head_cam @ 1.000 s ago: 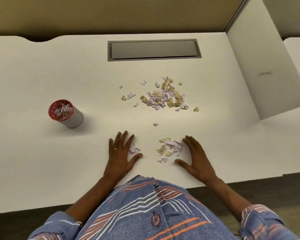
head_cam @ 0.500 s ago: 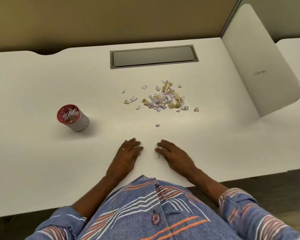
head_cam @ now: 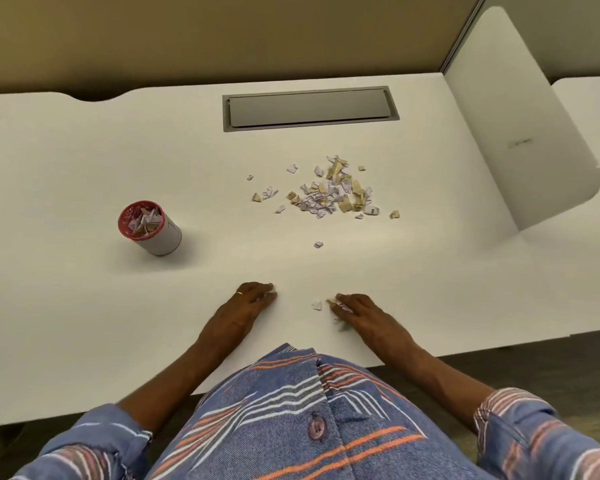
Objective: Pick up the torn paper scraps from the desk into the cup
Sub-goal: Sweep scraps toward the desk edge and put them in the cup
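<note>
A white cup (head_cam: 160,237) with a red rim stands on the left of the white desk (head_cam: 84,306), with paper scraps inside. A pile of torn white and tan scraps (head_cam: 336,195) lies at mid-desk, and a single scrap (head_cam: 318,244) lies nearer me. My left hand (head_cam: 246,306) rests near the front edge, its fingers curled over a few white scraps at the fingertips. My right hand (head_cam: 364,315) lies beside it, fingers curled round white and tan scraps. One loose scrap (head_cam: 317,305) lies on the desk between the hands.
A grey cable hatch (head_cam: 309,109) is set into the back of the desk. A white divider panel (head_cam: 520,133) rises on the right. A tan wall (head_cam: 222,36) runs behind the desk. My striped shirt is at the front edge.
My hands swept inward over the near cluster of scraps and met. They have since drawn slightly apart, each with scraps under curled fingers, leaving one scrap between them.
</note>
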A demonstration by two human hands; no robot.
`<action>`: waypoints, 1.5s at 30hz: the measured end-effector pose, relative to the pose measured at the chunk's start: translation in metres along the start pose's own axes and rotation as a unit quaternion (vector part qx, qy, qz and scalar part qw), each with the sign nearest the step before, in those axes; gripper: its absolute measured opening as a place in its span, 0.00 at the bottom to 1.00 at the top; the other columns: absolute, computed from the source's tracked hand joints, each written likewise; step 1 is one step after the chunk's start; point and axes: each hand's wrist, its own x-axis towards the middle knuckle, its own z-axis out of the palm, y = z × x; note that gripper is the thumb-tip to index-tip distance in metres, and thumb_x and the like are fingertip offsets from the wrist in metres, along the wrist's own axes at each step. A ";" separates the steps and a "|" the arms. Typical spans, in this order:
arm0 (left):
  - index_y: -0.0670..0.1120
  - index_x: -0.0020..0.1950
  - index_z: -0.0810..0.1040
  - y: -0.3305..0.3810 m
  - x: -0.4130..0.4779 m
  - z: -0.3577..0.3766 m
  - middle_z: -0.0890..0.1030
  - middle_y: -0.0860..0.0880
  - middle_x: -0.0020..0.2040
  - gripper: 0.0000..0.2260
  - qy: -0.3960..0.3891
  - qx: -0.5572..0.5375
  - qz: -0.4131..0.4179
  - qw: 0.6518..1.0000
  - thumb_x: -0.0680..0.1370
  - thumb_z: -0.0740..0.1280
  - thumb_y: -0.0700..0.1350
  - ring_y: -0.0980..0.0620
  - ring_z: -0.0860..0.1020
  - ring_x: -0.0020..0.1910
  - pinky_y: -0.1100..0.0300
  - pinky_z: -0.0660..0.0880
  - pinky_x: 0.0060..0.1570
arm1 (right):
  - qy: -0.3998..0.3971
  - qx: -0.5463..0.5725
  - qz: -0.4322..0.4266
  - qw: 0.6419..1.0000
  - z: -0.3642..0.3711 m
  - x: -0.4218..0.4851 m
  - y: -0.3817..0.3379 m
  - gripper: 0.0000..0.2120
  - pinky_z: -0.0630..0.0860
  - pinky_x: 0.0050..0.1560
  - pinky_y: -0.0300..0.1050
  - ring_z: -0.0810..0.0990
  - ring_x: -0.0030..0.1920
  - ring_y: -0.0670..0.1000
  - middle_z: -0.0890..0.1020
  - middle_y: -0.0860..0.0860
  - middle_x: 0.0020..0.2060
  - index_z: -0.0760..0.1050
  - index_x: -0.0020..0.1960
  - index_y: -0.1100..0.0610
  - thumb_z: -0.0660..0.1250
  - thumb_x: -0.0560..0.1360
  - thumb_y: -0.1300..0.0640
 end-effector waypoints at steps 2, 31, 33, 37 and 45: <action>0.48 0.70 0.74 -0.003 0.003 -0.007 0.75 0.49 0.67 0.25 0.002 -0.018 -0.007 1.000 0.74 0.67 0.32 0.51 0.70 0.66 0.58 0.78 0.56 | 0.014 -0.014 -0.001 1.000 -0.004 0.005 -0.003 0.28 0.81 0.51 0.53 0.69 0.70 0.58 0.69 0.55 0.73 0.66 0.75 0.56 0.59 0.75 0.68; 0.47 0.54 0.84 -0.109 0.007 -0.159 0.84 0.49 0.54 0.08 0.353 -0.150 -0.236 0.893 0.76 0.70 0.40 0.51 0.80 0.57 0.54 0.75 0.61 | 0.251 0.336 0.337 0.843 -0.013 0.069 -0.046 0.05 0.69 0.38 0.27 0.80 0.38 0.46 0.84 0.49 0.37 0.85 0.48 0.56 0.74 0.73 0.60; 0.47 0.55 0.84 -0.128 -0.001 -0.166 0.84 0.48 0.55 0.09 0.319 -0.090 -0.246 0.911 0.77 0.68 0.42 0.50 0.79 0.57 0.55 0.74 0.61 | 0.257 0.339 0.345 0.836 -0.012 0.071 -0.056 0.04 0.69 0.37 0.22 0.78 0.36 0.40 0.83 0.47 0.35 0.85 0.47 0.55 0.74 0.73 0.60; 0.44 0.51 0.84 -0.129 0.007 -0.164 0.84 0.46 0.51 0.06 0.277 -0.084 -0.222 0.931 0.77 0.68 0.42 0.49 0.78 0.54 0.67 0.68 0.57 | 0.261 0.367 0.375 0.810 -0.010 0.066 -0.057 0.04 0.70 0.36 0.22 0.79 0.37 0.38 0.83 0.46 0.36 0.85 0.47 0.54 0.74 0.73 0.58; 0.43 0.55 0.84 -0.130 0.003 -0.161 0.84 0.47 0.55 0.09 0.268 -0.066 -0.195 0.941 0.77 0.67 0.38 0.49 0.79 0.57 0.68 0.68 0.60 | 0.283 0.424 0.392 0.766 -0.012 0.074 -0.075 0.05 0.71 0.36 0.22 0.81 0.36 0.35 0.85 0.46 0.37 0.85 0.49 0.53 0.75 0.73 0.56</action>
